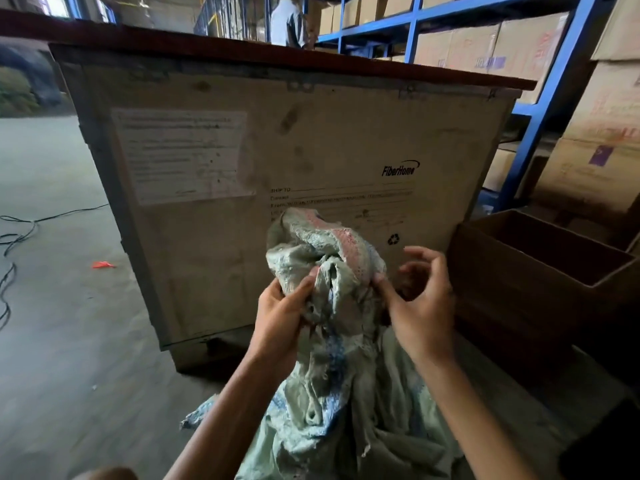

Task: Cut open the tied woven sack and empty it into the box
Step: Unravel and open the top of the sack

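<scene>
A worn pale-green woven sack (pixel 349 403) with blue and pink print stands on the floor in front of me, its bunched neck (pixel 322 244) sticking up. My left hand (pixel 282 317) grips the gathered neck from the left. My right hand (pixel 420 299) pinches the neck's right side with thumb and forefinger, its other fingers spread apart. An open brown cardboard box (pixel 540 265) stands on the floor just to the right of the sack. I see no knife or tie in view.
A big wooden crate (pixel 242 174) with a paper label stands right behind the sack. Blue shelving (pixel 540 109) with cartons fills the right. Black cables (pixel 14 237) and an orange scrap (pixel 102 265) lie on the concrete floor at left. A person (pixel 289 19) stands beyond the crate.
</scene>
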